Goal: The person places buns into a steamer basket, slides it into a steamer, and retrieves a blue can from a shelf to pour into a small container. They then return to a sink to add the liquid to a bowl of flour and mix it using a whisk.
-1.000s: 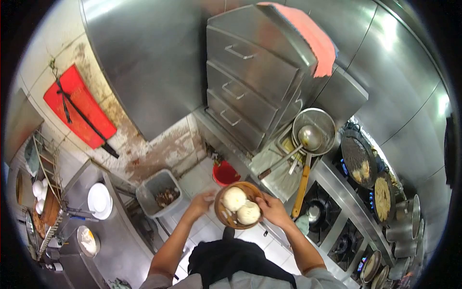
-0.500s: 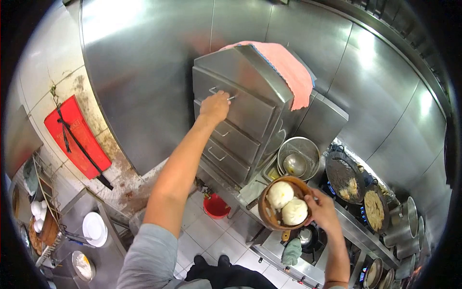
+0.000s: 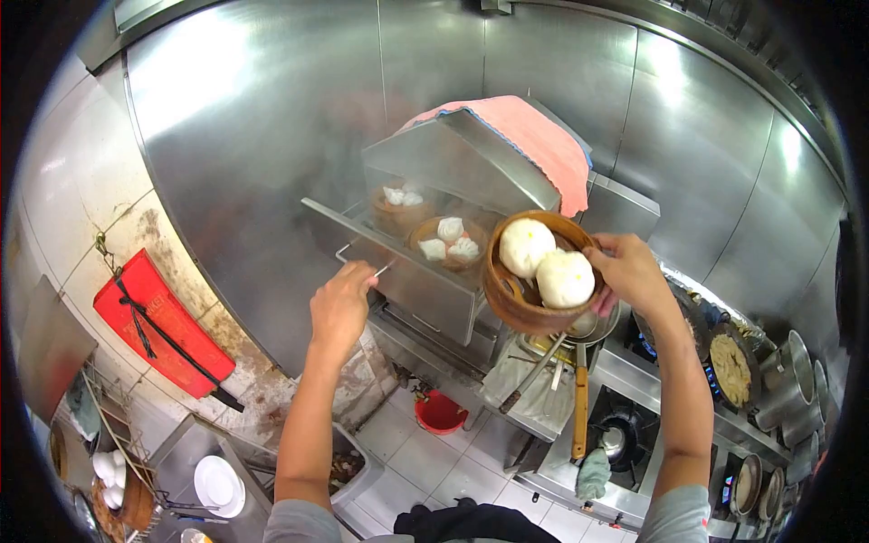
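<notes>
Stainless-steel top drawer (image 3: pixel 407 285) of the steamer cabinet (image 3: pixel 430 145), closed moments ago, now stands pulled out, exposing two small baskets (image 3: pixel 398 220) of white dumplings (image 3: pixel 450 229). Our left hand (image 3: pixel 340 303) grasps its handle (image 3: pixel 386 269); our right hand (image 3: pixel 632 271) grips a wooden basket (image 3: pixel 529 314) with two buns (image 3: pixel 528 248) just right of it.

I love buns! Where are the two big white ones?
In the head view, the buns sit in the wooden bowl in the right hand, right of the open drawer.

round brown basket (image 3: pixel 527 316), its side in the right fingers (image 3: pixel 615 243), holds two smooth white buns (image 3: pixel 527 249); steel drawer (image 3: pixel 425 291) stands open, handle (image 3: pixel 383 270) in the left fingers (image 3: pixel 358 273).
</notes>
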Tool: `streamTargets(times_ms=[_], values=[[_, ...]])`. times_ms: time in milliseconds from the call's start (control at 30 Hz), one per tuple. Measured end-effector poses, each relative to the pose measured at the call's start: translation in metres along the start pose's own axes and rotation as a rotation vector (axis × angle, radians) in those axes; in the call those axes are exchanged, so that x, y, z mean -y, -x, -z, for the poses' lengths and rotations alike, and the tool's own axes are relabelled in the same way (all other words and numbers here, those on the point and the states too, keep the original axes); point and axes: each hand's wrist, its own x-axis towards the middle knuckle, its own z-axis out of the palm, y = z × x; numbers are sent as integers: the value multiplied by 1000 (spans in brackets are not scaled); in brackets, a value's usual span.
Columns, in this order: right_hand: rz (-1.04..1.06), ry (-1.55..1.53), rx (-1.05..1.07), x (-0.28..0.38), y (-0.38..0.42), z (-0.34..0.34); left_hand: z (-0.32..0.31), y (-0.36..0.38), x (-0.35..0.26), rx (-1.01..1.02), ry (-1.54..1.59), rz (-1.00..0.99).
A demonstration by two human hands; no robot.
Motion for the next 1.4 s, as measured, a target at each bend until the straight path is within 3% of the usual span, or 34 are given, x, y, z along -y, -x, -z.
streamTargets(times_ms=[267, 533, 867, 1200, 1300, 1367, 1400], values=[[-30, -64, -15, 10, -17, -9, 13, 18, 24, -96, 48, -18], [-123, -1, -135, -33, 38, 9, -8, 18, 41, -223, 141, -82], [-207, -8, -143, -31, 63, 21, 22, 17, 26, -94, 80, -120], [-122, -31, -115, -17, 74, 25, 70, 39, 34, 23, 6, -220], [-114, -18, -102, -19, 76, 29, 106, 7, 27, -54, 15, -216], [-135, -9, -92, -17, 78, 28, 117, -41, 24, 32, 264, -72], [-151, -32, -97, -16, 77, 26, 113, -70, 29, 170, 192, 0]])
